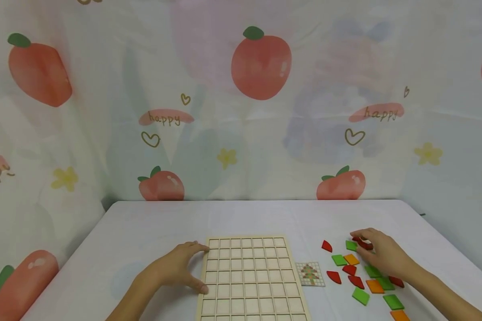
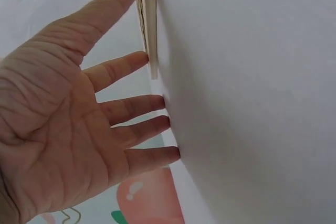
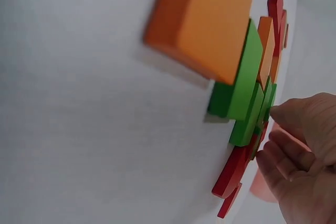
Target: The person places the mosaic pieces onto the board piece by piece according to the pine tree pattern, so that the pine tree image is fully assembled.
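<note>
In the head view a pale wooden grid board [image 1: 247, 266] lies at the front middle of the table. My left hand [image 1: 176, 266] rests at its left side, thumb and fingers spread along the frame. The left wrist view shows the left hand [image 2: 68, 114] with straight fingers against the board's edge [image 2: 150, 24]. My right hand [image 1: 385, 253] reaches over flat coloured pieces, fingers bent around a dark red piece [image 1: 363, 243]. In the right wrist view a gap shows between thumb and fingers of the right hand [image 3: 302, 150]; contact with the red piece is unclear.
A small pattern card [image 1: 310, 274] with a tree picture lies right of the board. Several red, green [image 1: 360, 296] and orange [image 1: 375, 286] pieces are scattered beyond it, some overlapping. The white table [image 1: 160, 223] ends at a fruit-patterned cloth backdrop [image 1: 261, 147].
</note>
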`<move>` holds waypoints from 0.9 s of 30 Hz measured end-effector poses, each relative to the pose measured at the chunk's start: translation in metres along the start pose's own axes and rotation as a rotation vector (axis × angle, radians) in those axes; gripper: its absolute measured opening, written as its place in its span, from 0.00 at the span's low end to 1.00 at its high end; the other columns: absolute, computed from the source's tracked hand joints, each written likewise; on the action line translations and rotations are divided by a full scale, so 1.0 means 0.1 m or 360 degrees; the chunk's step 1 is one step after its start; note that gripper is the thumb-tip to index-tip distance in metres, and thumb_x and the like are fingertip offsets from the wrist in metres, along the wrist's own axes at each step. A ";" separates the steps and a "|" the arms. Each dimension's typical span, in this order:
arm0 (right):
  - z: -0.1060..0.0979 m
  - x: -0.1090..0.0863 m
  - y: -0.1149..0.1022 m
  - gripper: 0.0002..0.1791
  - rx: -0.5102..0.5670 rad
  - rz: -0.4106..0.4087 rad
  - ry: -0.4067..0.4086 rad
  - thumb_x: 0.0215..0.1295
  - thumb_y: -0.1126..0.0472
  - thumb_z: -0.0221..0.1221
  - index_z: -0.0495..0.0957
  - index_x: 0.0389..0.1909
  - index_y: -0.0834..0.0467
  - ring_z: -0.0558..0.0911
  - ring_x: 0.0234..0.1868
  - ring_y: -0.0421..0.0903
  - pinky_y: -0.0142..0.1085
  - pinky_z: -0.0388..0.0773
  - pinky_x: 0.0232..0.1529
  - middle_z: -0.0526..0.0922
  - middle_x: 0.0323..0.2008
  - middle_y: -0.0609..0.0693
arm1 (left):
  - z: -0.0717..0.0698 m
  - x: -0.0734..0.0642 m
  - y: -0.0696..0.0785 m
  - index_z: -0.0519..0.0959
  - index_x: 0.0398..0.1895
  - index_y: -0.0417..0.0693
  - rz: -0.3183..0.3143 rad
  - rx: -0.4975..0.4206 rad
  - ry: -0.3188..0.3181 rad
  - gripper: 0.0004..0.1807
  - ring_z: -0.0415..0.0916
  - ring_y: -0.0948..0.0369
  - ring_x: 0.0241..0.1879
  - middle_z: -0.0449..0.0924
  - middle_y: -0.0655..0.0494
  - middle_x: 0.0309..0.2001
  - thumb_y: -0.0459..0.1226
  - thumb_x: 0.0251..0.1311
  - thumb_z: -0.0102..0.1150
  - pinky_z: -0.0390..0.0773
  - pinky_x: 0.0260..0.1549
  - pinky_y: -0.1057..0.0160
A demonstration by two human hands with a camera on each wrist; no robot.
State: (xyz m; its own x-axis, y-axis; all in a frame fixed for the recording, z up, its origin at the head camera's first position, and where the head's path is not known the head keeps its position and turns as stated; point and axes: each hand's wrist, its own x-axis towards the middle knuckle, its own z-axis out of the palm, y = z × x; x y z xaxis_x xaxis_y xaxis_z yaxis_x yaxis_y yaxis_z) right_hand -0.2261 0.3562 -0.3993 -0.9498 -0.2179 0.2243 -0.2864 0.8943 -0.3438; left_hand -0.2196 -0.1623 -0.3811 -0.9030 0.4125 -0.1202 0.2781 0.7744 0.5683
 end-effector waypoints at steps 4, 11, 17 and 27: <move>0.01 0.06 0.06 0.21 -0.0023 0.0002 0.0016 0.59 0.71 0.69 0.79 0.53 0.69 0.82 0.45 0.59 0.55 0.85 0.45 0.83 0.47 0.64 | 0.00 -0.01 0.01 0.74 0.67 0.54 -0.0026 -0.0026 0.0005 0.50 0.56 0.36 0.75 0.62 0.36 0.75 0.48 0.34 0.88 0.64 0.66 0.30; 0.03 0.11 0.10 0.17 -0.0027 0.0028 0.0001 0.60 0.72 0.68 0.80 0.50 0.69 0.82 0.42 0.56 0.52 0.86 0.44 0.83 0.45 0.61 | 0.00 -0.01 0.01 0.74 0.67 0.54 -0.0038 -0.0032 0.0005 0.51 0.56 0.35 0.75 0.61 0.36 0.75 0.49 0.34 0.87 0.65 0.65 0.29; 0.04 0.14 0.10 0.12 -0.0046 0.0020 0.0012 0.60 0.73 0.67 0.82 0.46 0.68 0.83 0.40 0.53 0.52 0.86 0.43 0.85 0.41 0.56 | 0.00 -0.01 0.01 0.74 0.67 0.54 -0.0039 -0.0029 0.0002 0.51 0.56 0.34 0.75 0.61 0.36 0.75 0.49 0.34 0.88 0.64 0.65 0.29; 0.04 0.15 0.11 0.08 -0.0097 -0.0008 -0.0012 0.61 0.70 0.68 0.84 0.40 0.62 0.81 0.38 0.48 0.50 0.86 0.42 0.83 0.37 0.48 | 0.02 0.01 -0.02 0.74 0.68 0.54 -0.0031 -0.0025 -0.0016 0.51 0.55 0.37 0.76 0.61 0.37 0.75 0.51 0.35 0.87 0.64 0.66 0.30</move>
State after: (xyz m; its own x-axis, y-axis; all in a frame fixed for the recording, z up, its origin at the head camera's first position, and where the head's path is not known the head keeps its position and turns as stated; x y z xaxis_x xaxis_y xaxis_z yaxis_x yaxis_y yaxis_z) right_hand -0.2442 0.3609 -0.4028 -0.9494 -0.2251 0.2191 -0.2831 0.9153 -0.2866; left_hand -0.2201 -0.1628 -0.3842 -0.9049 0.4023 -0.1393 0.2555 0.7748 0.5783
